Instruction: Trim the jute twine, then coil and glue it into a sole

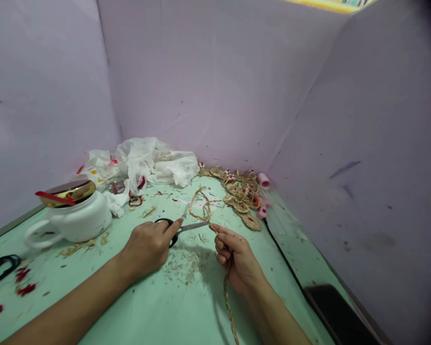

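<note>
My left hand (pixel 147 247) is closed on a pair of black-handled scissors (pixel 192 226), whose blades point right. The tips are at a braided straw cord (pixel 230 306), close to my right fingers. My right hand (pixel 237 256) pinches this cord between thumb and fingertips. A loose loop of the cord lies beyond the scissors on the table, and a long tail hangs below my right hand towards the front edge. Small straw scraps (pixel 187 268) are scattered on the green table between my hands.
Coiled straw pieces with red and white beads (pixel 242 191) are heaped at the back right. Beside them lie a pink tool (pixel 263 211) with a black cable and a phone (pixel 339 314). A white mug (pixel 81 220) with a gold lid and crumpled white plastic (pixel 158 160) stand left.
</note>
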The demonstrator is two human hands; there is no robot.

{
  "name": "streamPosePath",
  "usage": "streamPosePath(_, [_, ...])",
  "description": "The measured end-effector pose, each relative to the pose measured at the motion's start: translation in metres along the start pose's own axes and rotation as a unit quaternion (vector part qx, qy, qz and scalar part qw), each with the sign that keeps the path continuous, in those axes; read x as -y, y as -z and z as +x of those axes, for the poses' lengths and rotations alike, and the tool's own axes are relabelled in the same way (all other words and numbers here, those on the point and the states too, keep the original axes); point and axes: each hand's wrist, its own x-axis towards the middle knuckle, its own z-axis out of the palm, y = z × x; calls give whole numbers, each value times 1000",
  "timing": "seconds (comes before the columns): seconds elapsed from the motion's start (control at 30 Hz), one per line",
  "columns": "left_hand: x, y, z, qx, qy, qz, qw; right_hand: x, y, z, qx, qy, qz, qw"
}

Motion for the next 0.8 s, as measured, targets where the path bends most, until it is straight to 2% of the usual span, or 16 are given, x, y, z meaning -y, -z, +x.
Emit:
streamPosePath(0.27, [0, 5, 4, -34, -10, 44, 998, 0, -1, -1, 10, -26, 29, 999])
streamPosePath(0.47, [-1, 0, -1, -4, 5, 2, 1000, 2, -2, -2, -1, -22, 13, 1000])
streamPosePath(0.53, [-2, -1, -1, 22, 38, -55, 998, 2, -2, -2, -3, -22, 12, 1000])
streamPosePath(0.6, [-3, 0, 1, 39, 115, -158, 980, 2, -2, -2, -2, -27, 20, 999])
streamPosePath(0.63, [-4, 1, 4, 42, 167, -225, 959, 2, -2, -2, -1, -33, 26, 999])
streamPosePath(0.67, [-5, 2, 6, 43, 225, -300, 926, 1, -1, -1, 1, -40, 30, 999])
streamPosePath(0.7, [-7, 4, 10, 45, 283, -379, 880, 1, -1, -1, 4, -50, 30, 998])
streamPosePath(0.8, [-12, 10, 19, 54, 423, -584, 690, -3, -3, -2, 19, -88, 3, 996])
